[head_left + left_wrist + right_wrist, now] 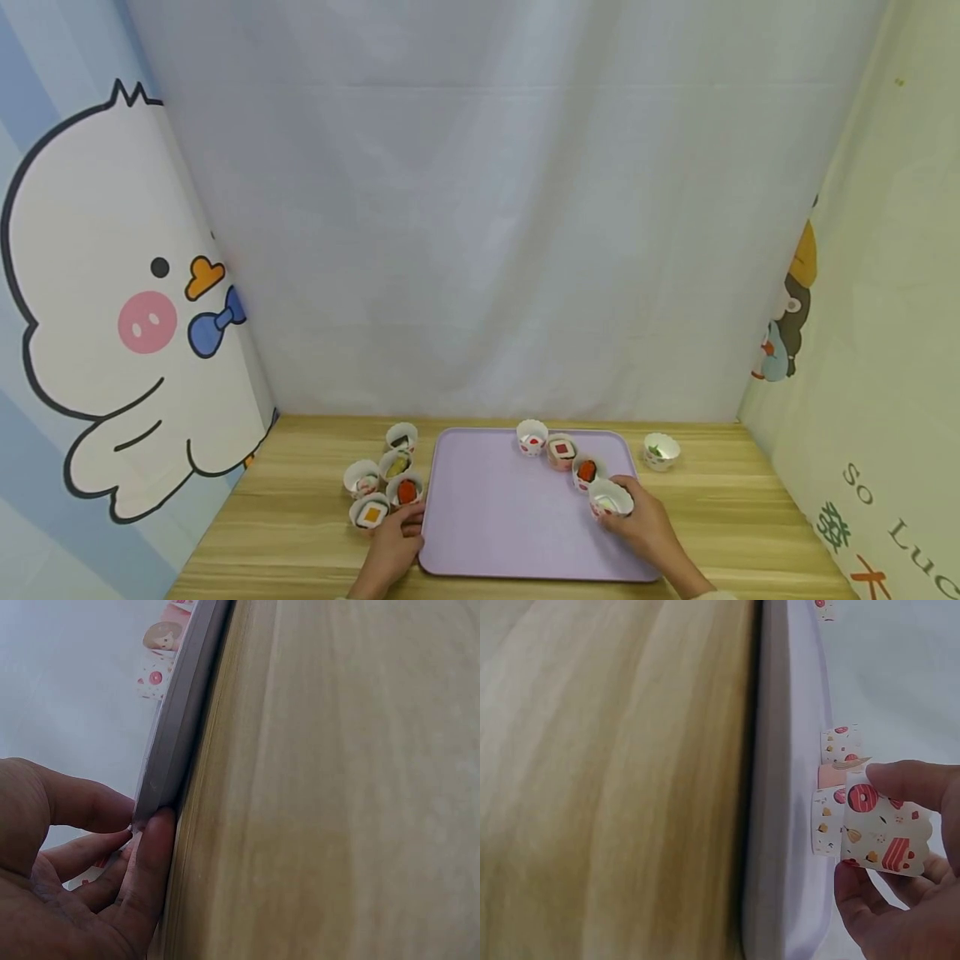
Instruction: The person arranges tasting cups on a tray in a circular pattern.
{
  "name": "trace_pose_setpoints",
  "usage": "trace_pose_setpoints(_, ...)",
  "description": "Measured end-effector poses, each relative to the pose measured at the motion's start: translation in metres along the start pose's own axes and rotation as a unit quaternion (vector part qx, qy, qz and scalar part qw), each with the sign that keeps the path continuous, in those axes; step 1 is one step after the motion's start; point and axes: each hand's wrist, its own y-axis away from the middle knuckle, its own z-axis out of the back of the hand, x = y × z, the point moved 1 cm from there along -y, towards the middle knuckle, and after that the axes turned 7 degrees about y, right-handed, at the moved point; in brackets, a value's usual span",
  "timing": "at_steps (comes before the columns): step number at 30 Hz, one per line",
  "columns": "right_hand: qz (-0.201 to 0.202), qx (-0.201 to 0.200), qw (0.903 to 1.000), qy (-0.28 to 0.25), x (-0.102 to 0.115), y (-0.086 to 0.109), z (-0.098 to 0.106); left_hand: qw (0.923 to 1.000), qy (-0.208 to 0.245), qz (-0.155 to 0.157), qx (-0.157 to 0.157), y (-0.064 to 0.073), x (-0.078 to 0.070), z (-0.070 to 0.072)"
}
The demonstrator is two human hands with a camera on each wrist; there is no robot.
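My right hand (pixel 643 523) grips a white paper baking cup (pixel 610 498) with something pale inside, over the right part of the lilac tray (pixel 510 517). Up close, that cup shows doughnut and cake prints (pixel 885 829), with fingers on both its sides. Just behind it on the tray a cup with a red-orange topping (pixel 587 472), a pink cup with a red square (pixel 561 451) and a white cup with a small red piece (pixel 532 437) stand in a slanting row. My left hand (pixel 393 546) pinches the tray's left edge near the front corner, its fingertips (pixel 155 836) at the rim.
Left of the tray several filled cups cluster, among them one with an orange square (pixel 371 512) and one with a red-orange topping (pixel 406 490). A cup with green bits (pixel 662 452) stands right of the tray. Fabric walls (pixel 465 250) border the wooden table (pixel 277 508).
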Motion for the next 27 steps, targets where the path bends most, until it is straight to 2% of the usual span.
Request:
trace_pose_setpoints(9, -0.011, -0.004, 0.9999, 0.002, -0.003, -0.001, -0.010, 1.0000, -0.005, -0.001, 0.002, 0.000, 0.000, 0.000)
trace_pose_setpoints(27, 0.005, -0.013, 0.9998, 0.016, -0.003, -0.001, -0.024, 0.9999, 0.011, -0.001, 0.000, 0.002, -0.002, 0.000)
